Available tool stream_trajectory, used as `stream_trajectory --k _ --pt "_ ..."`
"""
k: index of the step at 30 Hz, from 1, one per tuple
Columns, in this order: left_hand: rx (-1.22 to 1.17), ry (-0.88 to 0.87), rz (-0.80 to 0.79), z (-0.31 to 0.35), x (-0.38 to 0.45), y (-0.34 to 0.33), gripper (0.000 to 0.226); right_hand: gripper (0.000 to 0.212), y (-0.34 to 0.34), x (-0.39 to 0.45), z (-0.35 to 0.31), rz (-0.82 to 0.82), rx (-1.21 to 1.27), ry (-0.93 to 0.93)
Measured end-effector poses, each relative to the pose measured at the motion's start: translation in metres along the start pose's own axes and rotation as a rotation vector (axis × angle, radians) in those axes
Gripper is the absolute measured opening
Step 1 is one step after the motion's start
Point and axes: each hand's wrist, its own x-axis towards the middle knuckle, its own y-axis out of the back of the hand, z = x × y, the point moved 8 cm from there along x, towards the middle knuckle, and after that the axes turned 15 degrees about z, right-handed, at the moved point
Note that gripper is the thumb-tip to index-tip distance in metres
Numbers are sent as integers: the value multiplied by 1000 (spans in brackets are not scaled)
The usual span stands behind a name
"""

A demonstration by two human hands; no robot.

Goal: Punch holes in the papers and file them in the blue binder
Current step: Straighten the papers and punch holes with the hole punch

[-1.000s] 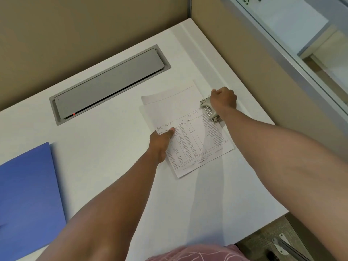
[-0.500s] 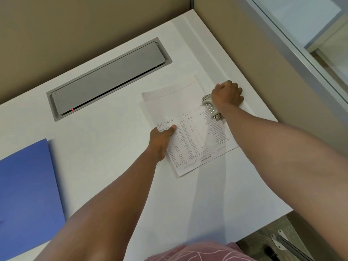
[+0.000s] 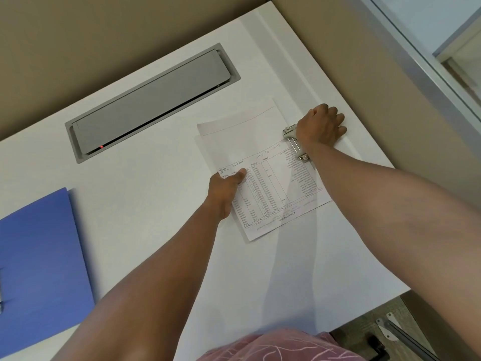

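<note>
A small stack of printed papers [image 3: 263, 157] lies on the white desk [image 3: 156, 204], its right edge slid into a metal hole punch [image 3: 295, 144]. My right hand [image 3: 321, 126] sits on top of the punch with its fingers curled over it, hiding most of the tool. My left hand [image 3: 226, 188] holds the left edge of the papers, thumb on the top sheet. The blue binder [image 3: 39, 261] lies closed at the desk's left edge, far from both hands.
A grey cable hatch [image 3: 151, 102] with a red light is set into the desk behind the papers. Beige partition walls [image 3: 351, 74] border the desk at the back and right. The desk's front right corner drops to the floor, where a chair base [image 3: 398, 332] shows.
Both hands stay where they were on the papers and the punch. My right hand has settled slightly further over the punch. Only the camera view has shifted.
</note>
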Motion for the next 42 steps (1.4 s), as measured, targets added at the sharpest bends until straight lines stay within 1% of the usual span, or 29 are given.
stream_trajectory --k 12,16,27,35,42 --pt "-25 -3 -12 0 1 -1 18 22 -1 0 2 69 -43 24" --pt "-23 -1 -16 -2 2 -1 21 26 -2 0 2 39 -76 20" --pt "-39 2 -1 1 -1 1 23 29 -2 0 2 33 -95 8" --pt "-45 13 5 2 -2 2 23 39 0 3 2 -12 -95 -29" --pt "-50 12 -1 4 -5 2 23 40 7 1 -6 6 -65 20"
